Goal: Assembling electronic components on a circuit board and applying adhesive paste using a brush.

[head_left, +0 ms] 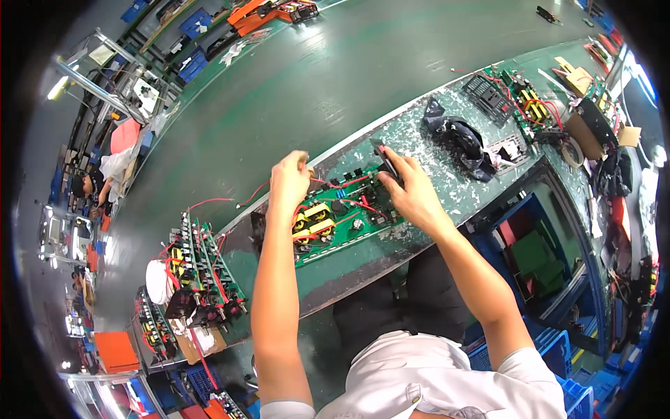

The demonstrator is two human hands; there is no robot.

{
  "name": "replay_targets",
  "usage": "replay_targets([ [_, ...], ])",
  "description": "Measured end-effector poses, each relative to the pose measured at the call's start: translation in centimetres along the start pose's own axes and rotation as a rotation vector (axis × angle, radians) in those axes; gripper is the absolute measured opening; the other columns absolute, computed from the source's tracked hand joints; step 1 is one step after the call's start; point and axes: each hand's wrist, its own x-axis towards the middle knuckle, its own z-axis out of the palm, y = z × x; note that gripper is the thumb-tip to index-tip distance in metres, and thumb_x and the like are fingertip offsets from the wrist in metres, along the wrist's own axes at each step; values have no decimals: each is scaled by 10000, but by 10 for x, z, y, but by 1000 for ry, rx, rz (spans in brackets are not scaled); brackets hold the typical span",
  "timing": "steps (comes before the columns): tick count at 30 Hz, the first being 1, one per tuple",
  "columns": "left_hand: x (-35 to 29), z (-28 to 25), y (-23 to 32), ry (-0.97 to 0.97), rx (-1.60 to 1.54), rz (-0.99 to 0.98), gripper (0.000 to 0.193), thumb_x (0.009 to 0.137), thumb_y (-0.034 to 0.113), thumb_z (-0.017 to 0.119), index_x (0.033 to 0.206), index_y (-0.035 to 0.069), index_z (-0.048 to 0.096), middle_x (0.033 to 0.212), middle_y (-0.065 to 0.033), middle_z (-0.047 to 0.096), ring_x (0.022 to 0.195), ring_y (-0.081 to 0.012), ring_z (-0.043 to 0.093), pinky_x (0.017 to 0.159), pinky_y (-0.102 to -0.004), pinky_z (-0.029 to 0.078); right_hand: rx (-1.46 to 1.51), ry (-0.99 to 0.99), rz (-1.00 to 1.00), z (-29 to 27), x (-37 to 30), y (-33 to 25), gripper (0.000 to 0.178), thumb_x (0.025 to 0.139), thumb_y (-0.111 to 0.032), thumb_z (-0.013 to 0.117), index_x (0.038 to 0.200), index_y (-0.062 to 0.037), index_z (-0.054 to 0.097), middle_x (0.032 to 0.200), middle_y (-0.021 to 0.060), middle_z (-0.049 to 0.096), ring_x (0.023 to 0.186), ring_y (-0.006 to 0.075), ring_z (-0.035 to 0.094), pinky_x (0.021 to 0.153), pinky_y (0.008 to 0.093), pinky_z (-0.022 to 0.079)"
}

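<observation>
Person's left hand [291, 183] with curled fingers near the far edge of a long green circuit board [349, 241] with yellow-wrapped coils [321, 227], its grip unclear, right hand [413, 194] pinching a thin black flat piece [385, 159] over the board's right part, board on a scuffed green workbench [349, 274], any print too small to read.

Circuit board [347, 215]: long, green, red-wired, with yellow-and-black transformers [313, 222]; lies component side up before you on the bench [328, 278]. Slim black part [385, 158]: tilted, in your right fingers [403, 163], at the board's right end.
</observation>
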Motion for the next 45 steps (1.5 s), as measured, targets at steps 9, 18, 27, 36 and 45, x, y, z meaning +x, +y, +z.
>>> replay_targets([
  [9, -42, 0, 81, -140, -387, 213, 235, 832, 66, 690, 1053, -10, 708, 888, -98, 709, 817, -130, 649, 767, -261, 503, 515, -256, 377, -9, 19, 3, 563, 962, -342, 555, 1421, -43, 425, 960, 110, 632, 802, 174, 579, 706, 308, 481],
  [18, -47, 25, 77, -119, -222, 403, 223, 782, 24, 688, 1003, -1, 699, 779, -125, 634, 725, -234, 605, 675, -338, 464, 531, -244, 320, 3, 22, 4, 579, 967, -348, 564, 1449, -73, 397, 1108, 43, 612, 888, 119, 553, 732, 271, 478],
  [27, -46, 28, 83, -8, -140, 512, 187, 752, 44, 693, 939, 44, 693, 758, -93, 598, 730, -276, 548, 668, -381, 438, 549, -235, 251, 0, 17, -3, 554, 959, -290, 542, 1426, -23, 411, 1279, 202, 585, 1125, 216, 569, 975, 321, 424],
  [36, -50, 33, 84, 92, -64, 553, 178, 742, 28, 695, 919, 45, 680, 766, -97, 594, 731, -294, 548, 667, -397, 448, 575, -243, 408, -6, 17, -7, 559, 962, -285, 550, 1428, -12, 406, 1214, 159, 617, 1015, 177, 579, 863, 299, 468],
  [45, -49, 36, 74, 134, -57, 597, 208, 736, 41, 705, 938, 87, 681, 765, -66, 586, 749, -270, 564, 673, -388, 472, 526, -205, 308, 4, 17, -1, 551, 969, -349, 559, 1432, -84, 422, 1054, 42, 595, 884, 117, 533, 750, 281, 473],
])
